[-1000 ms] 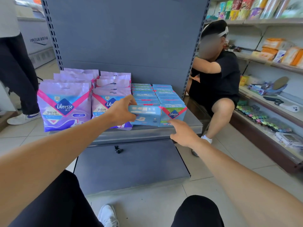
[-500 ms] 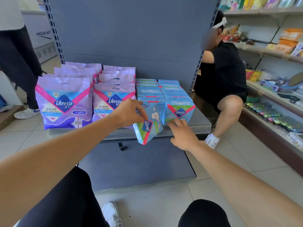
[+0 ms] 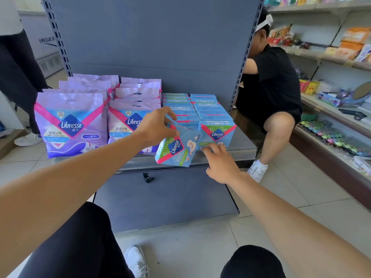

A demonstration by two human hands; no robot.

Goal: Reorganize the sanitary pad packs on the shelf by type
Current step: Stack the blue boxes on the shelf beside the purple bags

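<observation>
— Sanitary pad packs, how were they laid out on the shelf [image 3: 244,146], from the left?

— Purple packs [image 3: 70,125] stood upright in two rows at the left end, one behind another. Right of them, blue packs [image 3: 216,117] sat in two rows running back to the panel. So the two types looked already grouped, purple to the left and blue to the right.

— And what was left to do?

— By my reading, only one pack. A tilted blue pack [image 3: 176,148] hung over the front edge of the shelf, just left of the front pack of the right-hand blue row. The front spot of the left-hand blue row looked open for it.

— Who had it?

— The left hand [image 3: 155,128] pinched its top edge, thumb and fingers curled round it; that was the grip. The right hand [image 3: 219,164] lay further right with fingers spread and relaxed, fingertips at the pack's lower right corner and near the base of the neighbouring blue pack. I could not tell if they touched.

— Anything beyond?

— Another person [image 3: 271,87] crouched to the right of the shelf.
</observation>
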